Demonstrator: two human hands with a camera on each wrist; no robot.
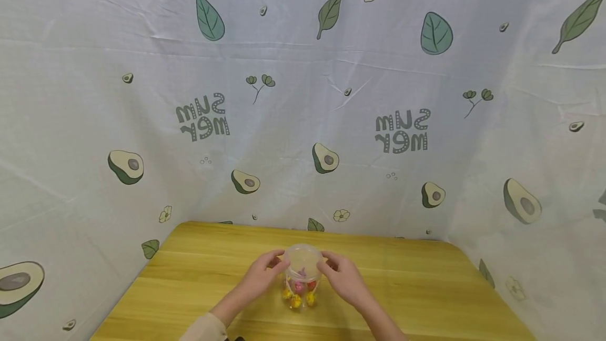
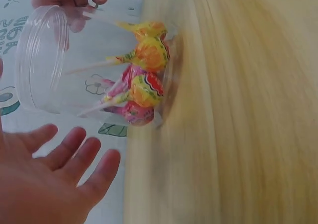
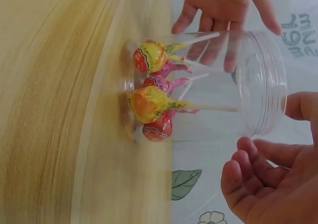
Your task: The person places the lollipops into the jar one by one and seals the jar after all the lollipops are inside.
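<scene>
A clear, round plastic jar [image 1: 303, 262] stands upright on the table, its ridged translucent top uppermost. Inside, several wrapped lollipops [image 3: 149, 105] rest heads down, sticks pointing up, in yellow, orange, pink and red wrappers. My left hand [image 1: 259, 276] is at the left side of the jar's top, and its fingers look spread and fairly straight in the left wrist view. On the opposite side is my right hand [image 1: 344, 278], thumb at the edge of the top and other fingers loosely bent beside it. Firm contact is hard to tell.
The wooden table [image 1: 213, 257] has a yellowish grain. A white cloth [image 1: 284, 120] printed with avocados, leaves and flowers hangs behind it and along both sides. Dark small objects [image 1: 239, 338] show at the bottom edge, too cut off to identify.
</scene>
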